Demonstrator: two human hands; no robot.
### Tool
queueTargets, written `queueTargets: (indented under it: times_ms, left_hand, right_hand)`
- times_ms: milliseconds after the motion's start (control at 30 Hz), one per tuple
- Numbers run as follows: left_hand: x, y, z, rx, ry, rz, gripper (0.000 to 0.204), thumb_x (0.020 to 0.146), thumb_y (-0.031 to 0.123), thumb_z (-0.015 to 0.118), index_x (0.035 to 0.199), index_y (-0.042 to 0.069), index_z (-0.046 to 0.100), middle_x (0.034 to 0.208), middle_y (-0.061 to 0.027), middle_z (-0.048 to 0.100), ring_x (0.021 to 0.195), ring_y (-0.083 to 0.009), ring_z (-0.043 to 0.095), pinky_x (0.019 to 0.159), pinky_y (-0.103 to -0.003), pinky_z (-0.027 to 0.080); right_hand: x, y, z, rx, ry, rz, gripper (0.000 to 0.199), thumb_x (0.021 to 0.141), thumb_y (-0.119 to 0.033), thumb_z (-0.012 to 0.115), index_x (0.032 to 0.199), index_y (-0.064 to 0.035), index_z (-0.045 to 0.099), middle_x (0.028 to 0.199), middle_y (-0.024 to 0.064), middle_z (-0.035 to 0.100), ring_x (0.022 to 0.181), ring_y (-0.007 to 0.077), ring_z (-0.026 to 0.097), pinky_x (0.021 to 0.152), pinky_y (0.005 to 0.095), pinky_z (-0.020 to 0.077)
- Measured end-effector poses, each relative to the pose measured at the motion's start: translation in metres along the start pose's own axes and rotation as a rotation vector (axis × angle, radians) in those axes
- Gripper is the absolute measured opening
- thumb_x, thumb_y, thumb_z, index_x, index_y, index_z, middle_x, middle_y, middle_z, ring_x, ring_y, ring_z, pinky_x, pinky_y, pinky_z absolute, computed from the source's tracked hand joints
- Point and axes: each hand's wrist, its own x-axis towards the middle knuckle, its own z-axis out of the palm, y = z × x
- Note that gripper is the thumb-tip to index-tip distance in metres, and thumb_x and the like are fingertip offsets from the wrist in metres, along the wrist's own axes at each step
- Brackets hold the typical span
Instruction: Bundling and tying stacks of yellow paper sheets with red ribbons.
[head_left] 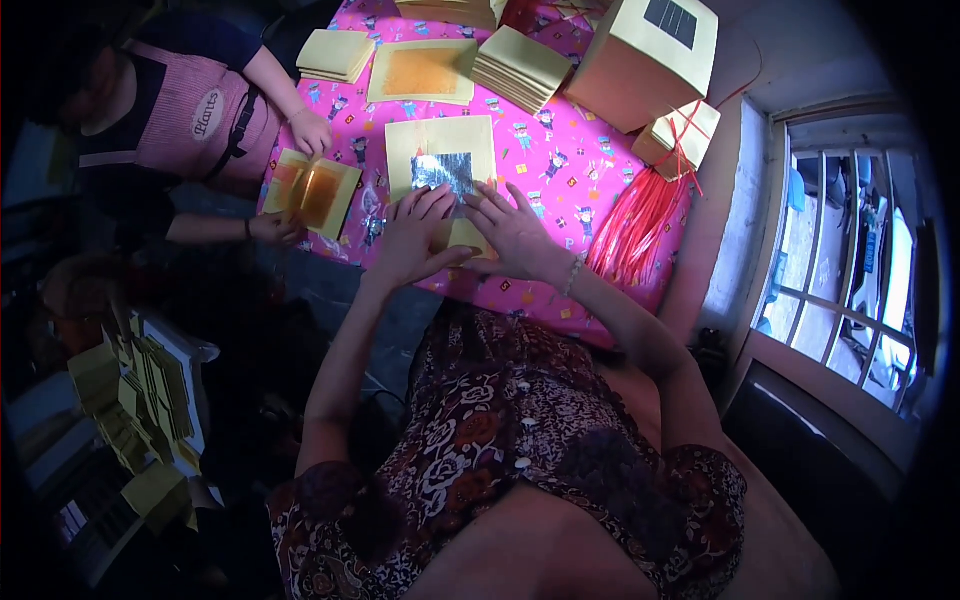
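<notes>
A pale yellow paper sheet (440, 135) lies on the pink patterned tablecloth in front of me, with a shiny silver foil square (440, 170) at its middle. My left hand (412, 235) rests on the lower left of the sheet, its fingertips on the foil's lower edge and its thumb stretched to the right. Lying flat with fingers spread, my right hand (520, 235) covers the sheet's lower right, its fingertips by the foil's right corner. Both hands are open. They hide much of the sheet's lower half.
Yellow paper stacks (522, 68) and orange-faced sheets (422, 72) lie at the back. A large paper block (640, 65) and red strands (640, 225) are at the right. On the left a co-worker's hands (311, 133) handle a gold-orange sheet (315, 195). A barred window (840, 250) stands far right.
</notes>
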Motion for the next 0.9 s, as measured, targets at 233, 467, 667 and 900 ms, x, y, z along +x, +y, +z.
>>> queueTargets:
  times_ms: [233,467,667,900]
  left_hand:
    - [-0.004,-0.002,-0.006,-0.022,0.048,0.031,0.096,0.057,0.048,0.084,0.134,0.011,0.041,0.132,-0.0126,0.039,0.121,-0.0331,0.040,0.101,-0.048,0.032]
    - [-0.014,0.005,-0.006,-0.033,-0.063,0.089,0.069,0.060,0.032,0.083,0.120,0.012,0.054,0.114,-0.0062,0.052,0.111,-0.0279,0.047,0.097,-0.044,0.039]
    - [-0.020,-0.001,-0.001,-0.155,0.033,0.088,0.039,0.065,0.024,0.082,0.098,0.009,0.068,0.105,-0.0057,0.062,0.102,-0.0256,0.056,0.088,-0.036,0.048]
    - [-0.016,-0.004,-0.001,-0.359,0.010,-0.020,0.018,0.070,0.022,0.079,0.083,0.011,0.075,0.103,-0.0067,0.066,0.101,-0.0250,0.058,0.085,-0.036,0.049]
  right_hand:
    - [-0.010,0.001,-0.007,0.033,0.088,-0.070,0.085,0.066,-0.050,0.075,0.132,-0.0056,0.045,0.133,0.0137,0.044,0.135,0.0286,0.030,0.111,0.0505,0.0224]
    - [-0.024,-0.003,0.007,0.039,0.100,-0.025,0.062,0.069,-0.040,0.075,0.119,-0.0100,0.053,0.117,0.0072,0.051,0.118,0.0236,0.046,0.101,0.0416,0.0347]
    - [-0.023,0.010,0.000,0.192,0.079,-0.061,0.031,0.077,-0.035,0.070,0.096,-0.0107,0.064,0.111,0.0061,0.058,0.110,0.0250,0.056,0.089,0.0388,0.0472]
    - [-0.017,0.015,-0.001,0.283,0.084,-0.050,0.022,0.081,-0.032,0.067,0.078,-0.0095,0.068,0.101,0.0055,0.064,0.095,0.0240,0.062,0.081,0.0361,0.0513]
